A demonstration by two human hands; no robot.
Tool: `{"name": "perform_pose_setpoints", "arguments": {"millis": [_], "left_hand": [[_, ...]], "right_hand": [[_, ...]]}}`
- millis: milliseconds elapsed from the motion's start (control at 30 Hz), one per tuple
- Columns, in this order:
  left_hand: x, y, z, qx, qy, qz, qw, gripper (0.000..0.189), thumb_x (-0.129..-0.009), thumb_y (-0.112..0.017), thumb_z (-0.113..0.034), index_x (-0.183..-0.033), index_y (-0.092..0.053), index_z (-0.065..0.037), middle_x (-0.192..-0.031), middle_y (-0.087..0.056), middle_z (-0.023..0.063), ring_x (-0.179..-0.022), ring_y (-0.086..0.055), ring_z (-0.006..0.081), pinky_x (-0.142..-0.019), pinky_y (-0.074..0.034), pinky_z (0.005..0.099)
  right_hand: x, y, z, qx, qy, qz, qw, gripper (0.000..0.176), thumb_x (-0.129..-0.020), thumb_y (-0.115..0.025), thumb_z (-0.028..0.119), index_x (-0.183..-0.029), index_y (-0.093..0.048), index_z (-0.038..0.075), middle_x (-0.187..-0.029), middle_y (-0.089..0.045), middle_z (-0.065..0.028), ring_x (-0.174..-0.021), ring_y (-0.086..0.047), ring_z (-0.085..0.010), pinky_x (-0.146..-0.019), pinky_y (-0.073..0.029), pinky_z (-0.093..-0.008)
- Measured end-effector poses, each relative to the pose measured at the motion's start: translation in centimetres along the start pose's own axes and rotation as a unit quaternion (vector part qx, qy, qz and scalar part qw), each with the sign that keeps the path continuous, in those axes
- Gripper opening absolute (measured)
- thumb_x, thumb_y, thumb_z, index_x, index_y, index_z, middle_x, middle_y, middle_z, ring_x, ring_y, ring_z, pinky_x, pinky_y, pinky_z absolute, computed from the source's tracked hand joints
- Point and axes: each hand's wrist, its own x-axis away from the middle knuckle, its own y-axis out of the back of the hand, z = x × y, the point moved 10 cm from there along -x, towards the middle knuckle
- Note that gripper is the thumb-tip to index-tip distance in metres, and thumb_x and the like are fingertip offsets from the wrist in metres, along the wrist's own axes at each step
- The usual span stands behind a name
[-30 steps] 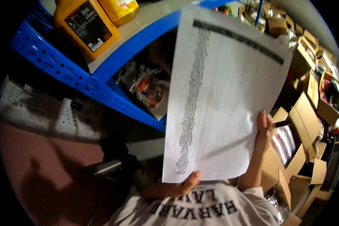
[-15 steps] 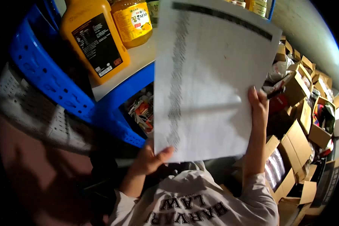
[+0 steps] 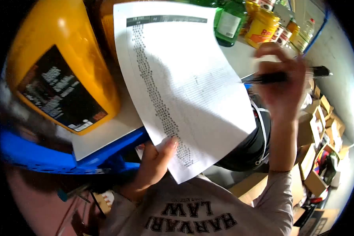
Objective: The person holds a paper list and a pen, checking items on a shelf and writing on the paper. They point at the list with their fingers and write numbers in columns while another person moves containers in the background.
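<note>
My left hand [image 3: 157, 161] grips a printed sheet of paper [image 3: 208, 114] at its lower left edge, thumb on top. The sheet carries a dark header bar and a long column of small print, and it curves upward over the shelf. Off its right edge, my right hand [image 3: 283, 82] is closed around a black pen [image 3: 271, 78], apart from the paper and smeared by motion. At the left stands a large orange jug [image 3: 63, 23] with a black label, close to the sheet.
The shelf board [image 3: 240, 59] has a blue frame [image 3: 39, 157]. On it are a green bottle [image 3: 229, 23], a yellow tub [image 3: 262, 27], several cans and a clear oil bottle [image 3: 304, 36]. Open cardboard boxes [image 3: 314, 122] crowd the floor at right.
My right hand has let go of the paper's right edge and lifted away with the pen. The sheet has tilted and shifted left, still in my left hand. The view has moved nearer the jug.
</note>
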Motion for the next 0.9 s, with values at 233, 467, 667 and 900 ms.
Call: {"name": "perform_pose_setpoints", "arguments": {"millis": [233, 467, 667, 900], "left_hand": [[0.9, -0.2, 0.5, 0.048, 0.025, 0.044, 0.998, 0.02, -0.084, -0.042, -0.012, -0.098, -0.044, 0.002, -0.084, -0.051, 0.0051, -0.073, -0.047, 0.0087, -0.065, -0.038, 0.0223], [1.5, 2.8, 2.0, 0.036, -0.02, -0.074, 0.996, 0.015, -0.081, -0.047, -0.011, -0.071, -0.052, 0.0, -0.063, -0.051, 0.0022, -0.054, -0.047, 0.0087, -0.052, -0.038, 0.0224], [1.0, 3.2, 0.8, -0.037, -0.105, -0.057, 0.992, 0.013, -0.08, -0.047, -0.01, -0.075, -0.051, 0.001, -0.068, -0.051, 0.0041, -0.058, -0.048, 0.0103, -0.055, -0.039, 0.0236], [0.8, 3.9, -1.0, -0.138, -0.236, -0.053, 0.96, 0.012, -0.079, -0.047, -0.01, -0.08, -0.049, 0.001, -0.072, -0.051, 0.0063, -0.062, -0.048, 0.0122, -0.057, -0.04, 0.0251]], "right_hand": [[-3.7, -2.4, -7.2, 0.287, -0.073, -0.059, 0.953, 0.039, -0.075, -0.061, 0.029, -0.05, -0.045, 0.005, -0.046, -0.036, 0.0055, -0.043, -0.03, -0.002, -0.038, -0.021, -0.0205], [-4.9, -3.0, -8.9, 0.384, -0.107, -0.019, 0.917, 0.043, -0.071, -0.065, 0.024, -0.049, -0.029, 0.012, -0.047, -0.026, 0.0069, -0.043, -0.024, -0.002, -0.039, -0.018, -0.0207], [-5.2, -1.5, -9.2, 0.346, -0.067, -0.065, 0.934, 0.032, -0.066, -0.051, 0.005, -0.049, -0.025, 0.011, -0.047, -0.023, 0.0069, -0.043, -0.021, -0.0021, -0.041, -0.015, -0.0212], [-5.1, -1.5, -9.1, 0.353, -0.055, -0.074, 0.931, 0.031, -0.066, -0.051, 0.005, -0.049, -0.026, 0.01, -0.047, -0.023, 0.0065, -0.043, -0.021, -0.0022, -0.04, -0.016, -0.021]]}}
